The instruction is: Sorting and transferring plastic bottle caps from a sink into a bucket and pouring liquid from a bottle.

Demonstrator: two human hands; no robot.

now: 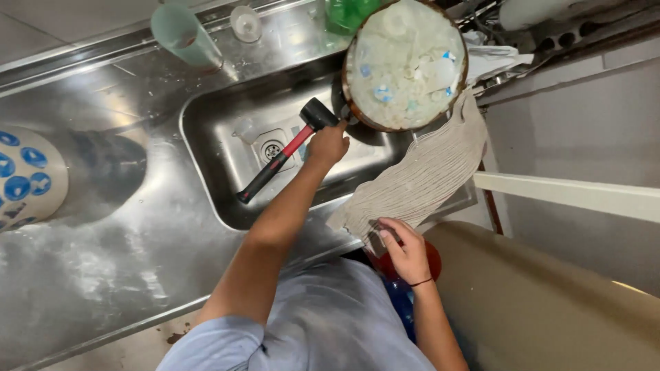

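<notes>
Overhead, left hand [328,145] clenching mallet [285,152] above steel sink [227,172], right hand [407,251] gripping cloth [426,172]

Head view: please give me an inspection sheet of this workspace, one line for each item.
Surface: wet stainless steel counter with a sunken steel sink basin.
Job's things: black-headed mallet with red and black handle; round brown-rimmed bowl of white chunks; beige ribbed cloth draped over the sink edge.
Clutter: pale green plastic cup, small clear lid, white plate with blue dots, green item by the bowl.
Hands: left hand grips the mallet near its head; right hand rests on the cloth's lower end, over a red object.
Cables: nothing seen.
Surroundings: grey wall, white rail, tan surface at right.
</notes>
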